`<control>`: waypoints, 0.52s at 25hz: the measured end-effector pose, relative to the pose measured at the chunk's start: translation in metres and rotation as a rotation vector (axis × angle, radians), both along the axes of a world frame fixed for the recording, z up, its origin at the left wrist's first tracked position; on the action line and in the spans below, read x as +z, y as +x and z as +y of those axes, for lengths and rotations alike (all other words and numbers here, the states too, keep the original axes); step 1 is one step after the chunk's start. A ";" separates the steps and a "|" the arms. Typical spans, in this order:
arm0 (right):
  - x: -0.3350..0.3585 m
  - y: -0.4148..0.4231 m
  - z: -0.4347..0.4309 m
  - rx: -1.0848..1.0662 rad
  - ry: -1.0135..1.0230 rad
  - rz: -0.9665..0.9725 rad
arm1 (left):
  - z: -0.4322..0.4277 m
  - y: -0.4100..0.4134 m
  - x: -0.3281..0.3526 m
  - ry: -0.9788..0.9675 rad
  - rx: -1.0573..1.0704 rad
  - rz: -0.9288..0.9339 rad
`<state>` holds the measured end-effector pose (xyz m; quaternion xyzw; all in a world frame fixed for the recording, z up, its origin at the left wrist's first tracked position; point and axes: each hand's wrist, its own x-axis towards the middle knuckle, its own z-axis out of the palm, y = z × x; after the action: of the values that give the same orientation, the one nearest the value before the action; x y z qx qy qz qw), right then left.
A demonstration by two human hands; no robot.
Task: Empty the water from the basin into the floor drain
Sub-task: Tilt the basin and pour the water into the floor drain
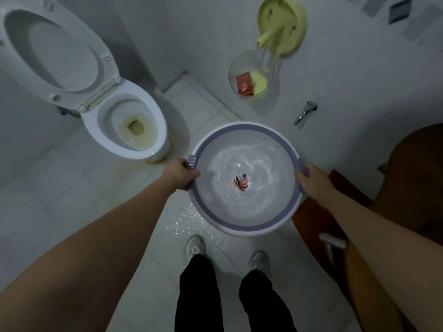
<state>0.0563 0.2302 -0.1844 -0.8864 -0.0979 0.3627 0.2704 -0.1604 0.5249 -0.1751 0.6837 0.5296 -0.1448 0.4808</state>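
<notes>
A round white basin (247, 225) with a purple rim band hangs level above the tiled floor, in front of my feet. Water ripples inside it, and a small red and white mark shows at its centre. My left hand (179, 174) grips the purple handle on the basin's left side. My right hand (311, 180) grips the handle on the right side. No floor drain is visible; the basin hides the floor under it.
An open toilet (134, 130) stands at the left. A wet patch (189, 219) glistens on the tiles by my left shoe. A clear soap holder (251, 77), a yellow fixture (282, 25) and a tap (304, 112) are on the wall. A brown door (407, 168) with a handle (332, 240) is at the right.
</notes>
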 end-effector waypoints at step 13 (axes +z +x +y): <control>-0.292 -0.017 0.001 -0.096 -0.095 -0.015 | 0.029 0.020 -0.296 -0.002 -0.133 0.053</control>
<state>0.0393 0.2310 -0.4764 -0.9047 -0.0397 0.3468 0.2443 -0.1402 0.5537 -0.4708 0.7129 0.4954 -0.1948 0.4565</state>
